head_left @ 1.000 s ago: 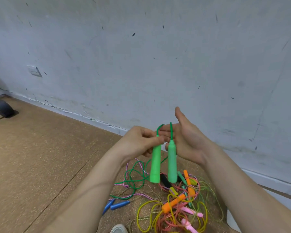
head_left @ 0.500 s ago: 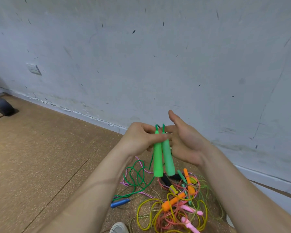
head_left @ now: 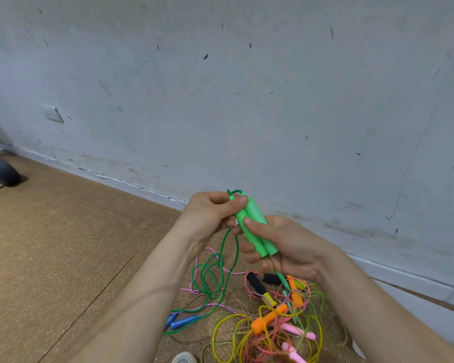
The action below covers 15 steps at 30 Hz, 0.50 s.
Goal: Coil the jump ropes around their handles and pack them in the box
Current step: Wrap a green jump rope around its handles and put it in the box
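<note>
On the cork floor (head_left: pixel 63 244) by the wall (head_left: pixel 247 100) lies a rope tangle (head_left: pixel 278 318). The right hand (head_left: pixel 286 247) curls its fingers round both green handles (head_left: pixel 254 226), paired as a core; the left hand (head_left: pixel 210 216) pinches their tops, seemingly readying the slack green cord (head_left: pixel 212 279) for winding.

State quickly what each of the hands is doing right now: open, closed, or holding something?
Left hand: closed, pinching the top ends of the green handles.
Right hand: closed, gripping the same two handles lower down.
</note>
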{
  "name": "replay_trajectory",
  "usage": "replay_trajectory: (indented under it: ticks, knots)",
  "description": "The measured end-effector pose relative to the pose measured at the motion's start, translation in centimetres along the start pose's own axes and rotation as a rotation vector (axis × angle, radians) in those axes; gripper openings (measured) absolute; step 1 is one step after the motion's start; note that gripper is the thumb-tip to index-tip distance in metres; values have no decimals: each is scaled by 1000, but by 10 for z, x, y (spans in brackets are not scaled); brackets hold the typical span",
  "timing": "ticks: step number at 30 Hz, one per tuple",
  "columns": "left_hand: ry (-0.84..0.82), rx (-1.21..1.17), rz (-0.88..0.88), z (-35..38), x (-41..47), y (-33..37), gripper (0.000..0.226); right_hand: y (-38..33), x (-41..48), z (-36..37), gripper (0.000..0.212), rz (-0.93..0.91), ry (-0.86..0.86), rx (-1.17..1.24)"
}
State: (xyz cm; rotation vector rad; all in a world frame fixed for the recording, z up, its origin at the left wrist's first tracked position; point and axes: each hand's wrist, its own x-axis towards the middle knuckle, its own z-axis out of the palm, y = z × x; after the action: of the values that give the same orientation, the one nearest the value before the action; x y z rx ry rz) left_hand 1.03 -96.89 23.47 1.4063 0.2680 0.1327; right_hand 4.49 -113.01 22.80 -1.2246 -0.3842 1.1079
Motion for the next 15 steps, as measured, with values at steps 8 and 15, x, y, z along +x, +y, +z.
replay_trajectory:
  ticks: [8,15]
  knots:
    - [157,701,258,-6,-9,18,30,-3,-6,0,20,53,12,42]
    - [-108,-66,133,9,-3,14,48,-4,-10,-4,31,26,-347,294]
